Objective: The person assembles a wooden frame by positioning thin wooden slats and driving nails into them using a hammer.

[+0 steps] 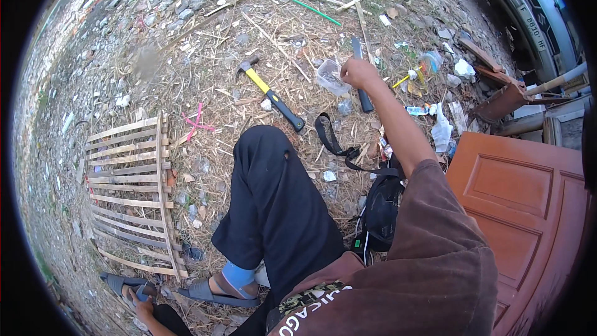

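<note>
Out on the littered ground ahead of me, my right hand point(357, 73) is stretched forward, fingers curled together over the rim of a small clear plastic container point(330, 77); whether it pinches anything inside I cannot tell. The container sits just to the left of the hand, touching it, on dry straw and bamboo splinters. Right under the hand, running away from it and back toward me, lies a long dark blade point(361, 74). Farther left of the hand, a hammer with a yellow-and-black handle point(270, 94) lies on the ground, head away from me. Nearer me than the hand, a black strap point(333, 143) leads to a black bag point(380, 208) beside my right arm. Well to the left of the hand and closer in, a bamboo slat lattice point(134, 190) lies flat. My left hand point(144, 303) is low at the bottom edge, far from the right one, resting on a grey sandal point(123, 284), fingers closed loosely on it. Off to the right of the hand, a brown panelled door point(522, 205) lies flat.
</note>
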{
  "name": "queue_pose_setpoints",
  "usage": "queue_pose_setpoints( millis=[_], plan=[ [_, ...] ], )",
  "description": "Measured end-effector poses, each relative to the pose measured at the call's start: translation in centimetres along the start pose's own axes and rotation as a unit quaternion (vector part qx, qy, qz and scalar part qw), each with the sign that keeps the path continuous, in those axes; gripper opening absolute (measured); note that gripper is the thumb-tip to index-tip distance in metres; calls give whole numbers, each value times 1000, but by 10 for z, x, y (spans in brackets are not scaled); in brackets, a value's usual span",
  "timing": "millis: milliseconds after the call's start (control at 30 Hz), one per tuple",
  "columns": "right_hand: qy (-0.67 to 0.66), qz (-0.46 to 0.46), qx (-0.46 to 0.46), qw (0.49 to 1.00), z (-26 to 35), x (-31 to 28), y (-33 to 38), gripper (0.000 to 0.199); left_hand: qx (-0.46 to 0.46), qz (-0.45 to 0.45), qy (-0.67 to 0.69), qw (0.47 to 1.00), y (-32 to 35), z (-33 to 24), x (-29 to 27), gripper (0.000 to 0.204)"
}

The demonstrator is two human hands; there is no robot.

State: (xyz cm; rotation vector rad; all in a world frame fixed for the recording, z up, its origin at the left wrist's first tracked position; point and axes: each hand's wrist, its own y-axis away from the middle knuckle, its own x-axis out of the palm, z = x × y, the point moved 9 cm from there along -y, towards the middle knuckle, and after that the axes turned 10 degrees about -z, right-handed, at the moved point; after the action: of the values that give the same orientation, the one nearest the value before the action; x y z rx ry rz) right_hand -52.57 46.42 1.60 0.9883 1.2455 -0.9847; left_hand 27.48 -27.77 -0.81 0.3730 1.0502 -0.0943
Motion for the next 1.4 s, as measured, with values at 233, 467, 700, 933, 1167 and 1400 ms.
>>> queue_pose_setpoints(
  millis=[233, 467, 700, 933, 1167, 1400],
  plan=[
    [179, 53, -106, 977, 25, 23, -8, 11, 25, -17, 3, 1000, -8, 9, 8, 104],
    [202, 57, -147, 967, 16, 36, -9, 15, 5, 12, -9, 1000, 14, -19, -16, 103],
    [159, 95, -180, 966, 29, 43, -18, 15, -18, -30, -2, 999, 10, 14, -5, 100],
    [158, 91, -193, 964, 18, 51, -22, 18, -65, 12, -28, 997, 12, 8, -13, 95],
    [58, 117, -188, 973, 8, 22, -20, 22, -57, 14, -21, 998, 14, -9, -11, 94],
    [101, 94, -90, 986, 8, 14, -22, 17, -43, 4, 13, 999, 7, 15, 12, 97]
  ],
)
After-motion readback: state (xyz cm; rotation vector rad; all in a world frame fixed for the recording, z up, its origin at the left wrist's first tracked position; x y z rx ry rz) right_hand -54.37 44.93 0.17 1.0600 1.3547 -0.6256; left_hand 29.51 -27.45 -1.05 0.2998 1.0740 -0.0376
